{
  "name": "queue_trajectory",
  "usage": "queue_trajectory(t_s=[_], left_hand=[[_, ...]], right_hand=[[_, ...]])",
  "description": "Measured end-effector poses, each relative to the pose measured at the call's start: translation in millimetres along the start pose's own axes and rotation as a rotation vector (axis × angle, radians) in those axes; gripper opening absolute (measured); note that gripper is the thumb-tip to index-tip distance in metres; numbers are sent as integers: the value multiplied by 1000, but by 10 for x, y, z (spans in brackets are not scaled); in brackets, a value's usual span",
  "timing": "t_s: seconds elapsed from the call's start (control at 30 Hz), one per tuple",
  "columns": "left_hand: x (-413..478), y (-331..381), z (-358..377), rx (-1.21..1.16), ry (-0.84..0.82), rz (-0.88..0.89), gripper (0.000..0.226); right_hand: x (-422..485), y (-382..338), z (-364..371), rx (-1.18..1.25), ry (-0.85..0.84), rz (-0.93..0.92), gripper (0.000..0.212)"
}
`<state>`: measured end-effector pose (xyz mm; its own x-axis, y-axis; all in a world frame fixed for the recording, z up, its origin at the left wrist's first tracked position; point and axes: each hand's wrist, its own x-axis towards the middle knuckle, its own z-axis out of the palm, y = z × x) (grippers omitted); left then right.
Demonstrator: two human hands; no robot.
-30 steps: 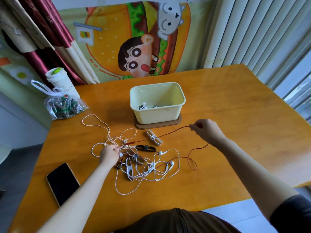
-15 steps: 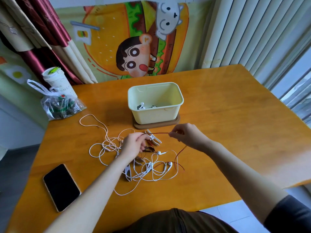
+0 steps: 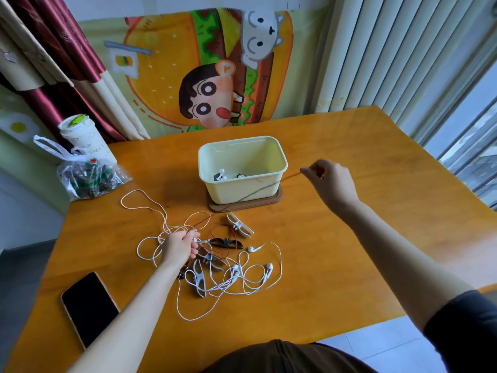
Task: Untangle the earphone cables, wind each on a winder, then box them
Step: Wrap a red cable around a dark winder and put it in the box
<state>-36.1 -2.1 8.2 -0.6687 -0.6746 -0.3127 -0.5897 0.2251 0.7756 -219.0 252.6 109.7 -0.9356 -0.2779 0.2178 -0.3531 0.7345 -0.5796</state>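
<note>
Your right hand [image 3: 329,181] pinches the red cable [image 3: 290,176] at 2 o'clock, fingers curled on it. The strand runs taut across the front of the cream box [image 3: 228,192] at 12 o'clock. That box, on its wooden base [image 3: 271,201], sits right in the line, which runs down to your left hand [image 3: 178,247]. That hand is fisted round cables at the white tangle [image 3: 242,281], 7 o'clock of the box. A white winder [image 3: 239,224] lies between. Clear of the work: phone [image 3: 88,308] at 8 o'clock, bag [image 3: 88,179] and cup [image 3: 80,135] at 10.

The red cable [image 3: 256,190] blurs across the box [image 3: 228,192].
</note>
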Motion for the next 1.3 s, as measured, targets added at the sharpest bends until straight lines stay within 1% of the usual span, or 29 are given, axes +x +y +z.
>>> queue_trajectory(t_s=[0.07,0.1,0.17,0.23,0.3,0.37,0.4,0.47,0.5,0.53,0.57,0.63,0.7,0.77,0.83,0.87,1.0,1.07,1.1,1.13,1.17,1.2,1.23,1.3], left_hand=[[-21,84,59,12,-61,39,28],[-41,131,86,16,-102,60,28],[-89,234,140,24,-183,107,27],[-144,346,191,58,-237,159,25],[-206,448,243,101,-268,221,25],[-279,526,301,157,-316,284,26],[-318,555,328,193,-356,310,26],[-390,607,392,258,-464,340,26],[-417,629,424,273,-517,341,26],[-443,655,456,281,-556,340,25],[-463,681,486,290,-577,341,24],[-490,733,522,321,-574,356,21],[-482,757,505,316,-540,371,19],[-448,721,441,280,-517,367,11],[-395,635,360,274,-503,352,4],[-369,582,323,297,-493,345,4],[-255,346,190,411,-451,248,11],[-217,248,132,443,-455,187,16],[-203,218,117,446,-458,169,20],[-198,204,118,440,-456,165,23],[-201,215,131,429,-448,177,25],[-217,257,155,421,-445,199,26],[-243,315,192,411,-448,224,26],[-310,460,294,375,-473,279,24]], right_hand=[[21,-214,-72,16,85,-104,27],[18,-288,-81,13,99,-147,25],[1,-340,-47,-20,84,-191,26],[-41,-249,65,-61,16,-160,26],[-119,-94,206,-111,-96,-71,26],[-231,43,323,-210,-250,4,24],[-301,73,374,-250,-333,15,29],[-428,32,432,-230,-476,-37,54],[-489,-36,456,-169,-541,-98,61],[-553,-112,482,-104,-611,-169,63],[-615,-182,516,-54,-686,-232,59],[-709,-268,584,-3,-780,-291,40],[-723,-281,591,35,-776,-255,23],[-680,-228,565,93,-744,-179,16],[-625,-158,524,100,-675,-117,19],[-601,-112,505,86,-632,-94,20],[-498,213,491,11,-471,58,22],[-483,338,495,-95,-424,133,21],[-499,350,494,-182,-409,135,22],[-534,322,492,-267,-409,111,29],[-567,268,504,-305,-420,63,40],[-608,172,509,-273,-448,8,50],[-653,55,527,-193,-494,-45,55],[-766,-199,589,-43,-621,-174,53]])
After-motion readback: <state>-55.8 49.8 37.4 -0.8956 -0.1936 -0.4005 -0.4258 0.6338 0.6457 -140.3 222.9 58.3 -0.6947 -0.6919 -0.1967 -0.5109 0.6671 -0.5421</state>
